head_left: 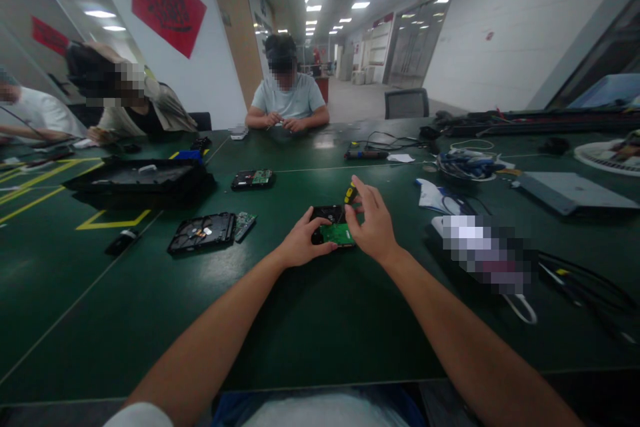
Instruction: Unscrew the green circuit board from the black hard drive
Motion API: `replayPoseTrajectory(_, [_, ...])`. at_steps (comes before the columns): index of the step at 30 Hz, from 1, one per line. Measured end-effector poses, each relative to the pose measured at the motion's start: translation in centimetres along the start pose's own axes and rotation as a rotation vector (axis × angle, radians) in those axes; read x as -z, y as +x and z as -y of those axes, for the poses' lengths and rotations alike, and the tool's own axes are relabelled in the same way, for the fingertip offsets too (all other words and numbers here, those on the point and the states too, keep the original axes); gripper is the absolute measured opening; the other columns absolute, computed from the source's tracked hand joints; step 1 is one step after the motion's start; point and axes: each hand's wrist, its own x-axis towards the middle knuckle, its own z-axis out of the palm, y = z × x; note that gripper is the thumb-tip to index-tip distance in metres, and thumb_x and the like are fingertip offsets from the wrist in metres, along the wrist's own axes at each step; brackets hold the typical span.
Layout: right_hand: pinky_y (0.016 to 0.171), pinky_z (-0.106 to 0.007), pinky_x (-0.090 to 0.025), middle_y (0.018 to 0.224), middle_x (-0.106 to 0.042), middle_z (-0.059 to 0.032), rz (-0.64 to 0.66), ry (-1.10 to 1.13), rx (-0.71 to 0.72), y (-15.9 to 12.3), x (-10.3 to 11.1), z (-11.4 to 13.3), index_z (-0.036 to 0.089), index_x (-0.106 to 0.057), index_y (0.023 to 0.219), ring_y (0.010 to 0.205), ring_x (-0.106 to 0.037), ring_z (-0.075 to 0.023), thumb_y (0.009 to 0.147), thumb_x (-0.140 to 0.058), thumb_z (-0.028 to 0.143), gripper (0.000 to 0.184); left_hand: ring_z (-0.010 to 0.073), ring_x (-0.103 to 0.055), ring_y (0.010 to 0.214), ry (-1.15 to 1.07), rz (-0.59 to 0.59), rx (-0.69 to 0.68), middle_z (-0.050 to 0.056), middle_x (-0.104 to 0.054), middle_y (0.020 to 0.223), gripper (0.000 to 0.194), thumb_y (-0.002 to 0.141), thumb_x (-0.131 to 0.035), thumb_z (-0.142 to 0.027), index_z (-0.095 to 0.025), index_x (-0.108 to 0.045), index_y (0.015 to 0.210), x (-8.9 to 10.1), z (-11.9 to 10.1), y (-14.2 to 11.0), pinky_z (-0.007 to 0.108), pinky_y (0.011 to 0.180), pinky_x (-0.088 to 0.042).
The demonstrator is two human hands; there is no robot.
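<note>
A hard drive with a green circuit board lies on the dark green table before me. My left hand grips its left side, thumb along the near edge and fingers over the top. Upright above the drive's far right part is a screwdriver with a yellow and black handle. My right hand is closed on that handle, fingers at its top and side. The screwdriver's tip is too small to make out. To the left rest an opened black drive casing and a loose circuit board touching its right side.
Another hard drive sits farther back. A black tray stands at the left, a black object nearer. On the right are a white packet, cables and a grey metal box. Across the table sits a person.
</note>
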Motion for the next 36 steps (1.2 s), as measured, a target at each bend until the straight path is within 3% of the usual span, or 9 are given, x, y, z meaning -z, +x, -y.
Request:
replayPoseTrajectory(4, [0.07, -0.038, -0.065, 0.124, -0.055, -0.0115, -0.008, 0.011, -0.028, 0.0, -0.01, 0.03, 0.029, -0.041, 0.152, 0.087, -0.065, -0.0196, 0.097, -0.058, 0.028, 0.057, 0.0366, -0.013, 0.16, 0.01, 0.001, -0.013, 0.018, -0.027, 0.169, 0.064, 0.082, -0.076, -0.053, -0.024, -0.06, 0.137, -0.01, 0.14, -0.02, 0.054, 0.125, -0.028])
replayPoseTrajectory(10, [0.08, -0.042, -0.066, 0.129, -0.055, -0.0127, 0.007, 0.011, 0.005, -0.11, -0.09, -0.05, 0.029, -0.034, 0.157, 0.103, -0.065, -0.024, 0.098, -0.052, 0.024, 0.061, 0.0369, -0.013, 0.16, 0.005, 0.003, -0.01, 0.019, -0.026, 0.169, 0.066, 0.082, -0.075, -0.056, -0.023, -0.059, 0.138, -0.1, 0.37, -0.02, 0.054, 0.125, -0.029])
replayPoseTrajectory(14, [0.076, -0.043, -0.066, 0.126, -0.054, -0.0122, 0.013, 0.011, -0.032, -0.2, -0.1, -0.09, 0.03, -0.04, 0.153, 0.092, -0.066, -0.0224, 0.097, -0.058, 0.029, 0.059, 0.0358, -0.013, 0.16, 0.006, 0.001, -0.017, 0.016, -0.028, 0.169, 0.065, 0.082, -0.075, -0.056, -0.026, -0.059, 0.137, -0.2, 0.62, 0.03, 0.057, 0.124, -0.03])
replayPoseTrajectory(20, [0.078, -0.04, -0.067, 0.128, -0.055, -0.0126, 0.003, -0.006, -0.003, -0.2, -0.11, -0.12, 0.029, -0.035, 0.156, 0.095, -0.067, -0.0207, 0.099, -0.053, 0.025, 0.06, 0.0364, -0.014, 0.16, -0.001, 0.005, -0.006, 0.017, -0.026, 0.17, 0.065, 0.082, -0.076, -0.056, -0.025, -0.06, 0.138, -0.1, 0.34, -0.02, 0.055, 0.124, -0.03])
replayPoseTrajectory(24, [0.07, -0.037, -0.067, 0.125, -0.055, -0.011, -0.017, 0.009, -0.015, -0.23, -0.19, -0.28, 0.03, -0.04, 0.152, 0.087, -0.068, -0.0184, 0.098, -0.058, 0.031, 0.057, 0.0371, -0.014, 0.16, 0.008, 0.0, -0.006, 0.017, -0.029, 0.168, 0.063, 0.082, -0.077, -0.052, -0.023, -0.061, 0.136, -0.03, 0.03, -0.03, 0.054, 0.125, -0.029])
replayPoseTrajectory(30, [0.077, -0.04, -0.067, 0.129, -0.056, -0.0125, -0.029, 0.023, 0.001, -0.23, -0.24, -0.27, 0.029, -0.039, 0.153, 0.094, -0.068, -0.0207, 0.099, -0.053, 0.026, 0.055, 0.0373, -0.013, 0.16, 0.004, 0.008, -0.006, 0.018, -0.026, 0.169, 0.064, 0.083, -0.076, -0.053, -0.023, -0.06, 0.137, 0.02, 0.01, -0.06, 0.054, 0.125, -0.03])
replayPoseTrajectory(36, [0.071, -0.038, -0.067, 0.126, -0.056, -0.0121, -0.037, 0.018, 0.004, -0.2, -0.25, -0.11, 0.029, -0.042, 0.15, 0.092, -0.067, -0.0209, 0.097, -0.058, 0.028, 0.055, 0.037, -0.013, 0.16, 0.006, 0.003, -0.008, 0.019, -0.026, 0.169, 0.065, 0.082, -0.076, -0.052, -0.022, -0.059, 0.137, -0.08, 0.15, -0.04, 0.054, 0.125, -0.028])
